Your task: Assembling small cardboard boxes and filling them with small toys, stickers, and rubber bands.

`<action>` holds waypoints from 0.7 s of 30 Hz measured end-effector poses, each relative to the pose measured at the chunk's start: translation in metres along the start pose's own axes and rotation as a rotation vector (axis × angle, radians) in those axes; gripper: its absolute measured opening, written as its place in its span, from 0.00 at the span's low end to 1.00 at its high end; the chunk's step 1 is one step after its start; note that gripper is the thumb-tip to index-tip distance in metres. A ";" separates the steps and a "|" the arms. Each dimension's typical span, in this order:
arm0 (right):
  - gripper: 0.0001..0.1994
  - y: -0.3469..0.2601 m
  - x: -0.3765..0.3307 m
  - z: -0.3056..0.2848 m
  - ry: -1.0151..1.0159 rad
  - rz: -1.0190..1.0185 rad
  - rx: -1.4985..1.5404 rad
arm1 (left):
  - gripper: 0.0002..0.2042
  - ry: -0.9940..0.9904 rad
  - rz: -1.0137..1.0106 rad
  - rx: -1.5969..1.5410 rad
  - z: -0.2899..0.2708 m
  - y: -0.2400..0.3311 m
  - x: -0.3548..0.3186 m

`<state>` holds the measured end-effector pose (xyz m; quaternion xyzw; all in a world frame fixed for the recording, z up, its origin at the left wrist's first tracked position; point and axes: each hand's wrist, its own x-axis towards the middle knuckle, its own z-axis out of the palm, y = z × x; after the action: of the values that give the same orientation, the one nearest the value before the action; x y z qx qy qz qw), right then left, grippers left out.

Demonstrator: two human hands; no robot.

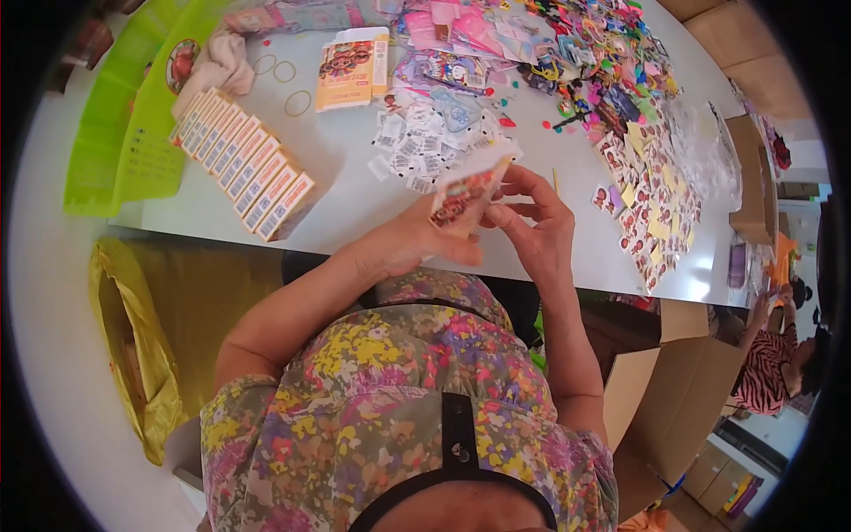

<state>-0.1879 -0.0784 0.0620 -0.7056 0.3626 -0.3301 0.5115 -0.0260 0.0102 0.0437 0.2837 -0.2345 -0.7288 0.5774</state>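
Holding a small orange-and-white box (463, 206) above the near edge of a white table (346, 199) are two bare hands. The left hand (433, 239) grasps its lower left side; the right hand (538, 215) has thumb and fingers closed on its right edge. White packets (417, 146) lie just beyond, a row of boxes (244, 168) to the left, picture cards (654, 199) to the right.

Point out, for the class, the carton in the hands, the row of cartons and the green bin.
Carton in the hands (464, 203): head view, printed face.
Row of cartons (243, 167): head view, mid-row.
Green bin (99, 158): head view, wall.
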 end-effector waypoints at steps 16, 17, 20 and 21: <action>0.08 0.027 -0.009 0.002 0.000 0.205 0.153 | 0.22 0.418 0.165 0.426 -0.005 -0.018 0.007; 0.10 0.027 -0.013 0.003 0.059 0.215 0.189 | 0.26 0.487 0.280 0.587 -0.003 -0.019 0.005; 0.14 0.029 -0.028 0.008 0.126 0.163 0.183 | 0.32 0.350 0.266 0.590 -0.001 -0.014 -0.006; 0.16 0.029 -0.032 0.009 0.140 0.095 0.148 | 0.32 0.353 0.266 0.583 -0.003 -0.014 -0.009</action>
<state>-0.2018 -0.0532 0.0283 -0.6234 0.4049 -0.3797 0.5506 -0.0321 0.0224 0.0331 0.5248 -0.3641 -0.4896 0.5935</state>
